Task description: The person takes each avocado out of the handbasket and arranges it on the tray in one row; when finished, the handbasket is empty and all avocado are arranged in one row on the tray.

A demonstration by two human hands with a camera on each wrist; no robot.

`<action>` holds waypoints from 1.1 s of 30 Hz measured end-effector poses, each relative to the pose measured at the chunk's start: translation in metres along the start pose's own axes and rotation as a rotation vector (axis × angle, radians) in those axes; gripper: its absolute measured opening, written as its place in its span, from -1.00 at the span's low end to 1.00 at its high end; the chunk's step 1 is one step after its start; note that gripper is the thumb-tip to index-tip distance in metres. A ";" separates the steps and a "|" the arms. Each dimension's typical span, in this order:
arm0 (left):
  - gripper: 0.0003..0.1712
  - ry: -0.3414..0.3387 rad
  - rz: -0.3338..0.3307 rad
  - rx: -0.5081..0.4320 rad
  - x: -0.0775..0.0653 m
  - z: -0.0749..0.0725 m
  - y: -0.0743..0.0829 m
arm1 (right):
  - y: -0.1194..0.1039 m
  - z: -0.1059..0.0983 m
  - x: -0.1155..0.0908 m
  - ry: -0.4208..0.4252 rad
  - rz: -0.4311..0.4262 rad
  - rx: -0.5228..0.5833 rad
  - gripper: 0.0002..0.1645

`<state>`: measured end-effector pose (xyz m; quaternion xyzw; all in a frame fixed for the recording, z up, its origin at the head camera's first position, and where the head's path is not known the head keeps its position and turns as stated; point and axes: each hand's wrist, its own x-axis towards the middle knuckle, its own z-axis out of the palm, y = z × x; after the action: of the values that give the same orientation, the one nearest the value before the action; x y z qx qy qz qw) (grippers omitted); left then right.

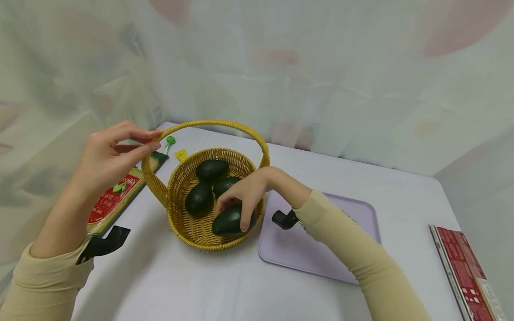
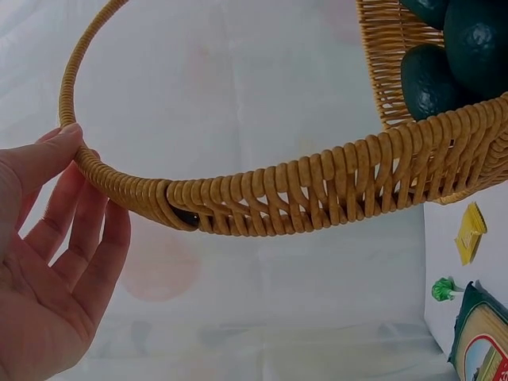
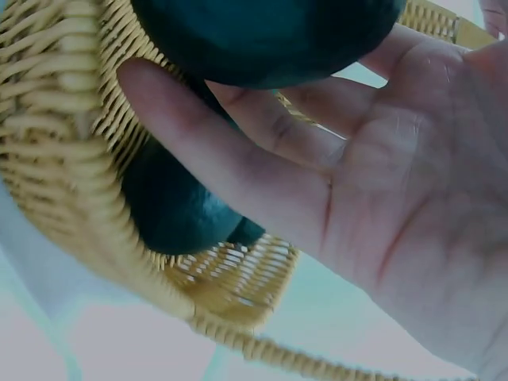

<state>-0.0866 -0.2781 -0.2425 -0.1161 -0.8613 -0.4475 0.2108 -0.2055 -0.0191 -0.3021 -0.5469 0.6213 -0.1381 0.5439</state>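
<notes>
A yellow wicker basket [image 1: 173, 226] with a tall hoop handle [image 1: 213, 122] stands on the white table. My left hand [image 1: 112, 154] pinches the handle on its left side between thumb and fingers; the left wrist view shows that grip [image 2: 59, 246] close up. Reaching into the basket, my right hand [image 1: 248, 189] holds a dark green avocado [image 1: 228, 222] near the front right rim, thumb on the near side. Behind it in the basket lie three more avocados [image 1: 199, 198], one partly covered by the right hand. In the right wrist view, fingers [image 3: 230, 167] curve beside the held avocado [image 3: 270, 36].
A lilac tray [image 1: 289, 249] lies right of the basket, partly beneath the right forearm. To the left are a pasta pack [image 1: 120, 198], a small yellow packet [image 1: 181, 155] and a green-topped stick [image 1: 170, 141]. A red package [image 1: 462, 267] lies at the far right. Curtains surround the table.
</notes>
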 end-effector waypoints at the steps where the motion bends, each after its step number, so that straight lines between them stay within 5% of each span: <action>1: -0.79 0.000 0.000 0.002 0.000 0.000 0.000 | 0.000 0.001 -0.004 0.010 -0.005 0.000 -0.23; 15: -0.79 0.007 -0.002 0.019 0.000 0.001 -0.005 | 0.020 0.023 -0.058 0.087 -0.078 -0.012 -0.26; 26: -0.79 0.015 -0.004 0.023 0.000 0.001 -0.003 | 0.048 0.041 -0.095 0.112 -0.007 0.041 -0.24; 33: -0.79 0.012 -0.001 0.015 0.000 0.000 -0.002 | 0.070 0.055 -0.107 0.206 0.110 0.136 -0.22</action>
<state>-0.0880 -0.2791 -0.2442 -0.1114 -0.8635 -0.4416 0.2167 -0.2175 0.1178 -0.3196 -0.4566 0.6921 -0.2054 0.5199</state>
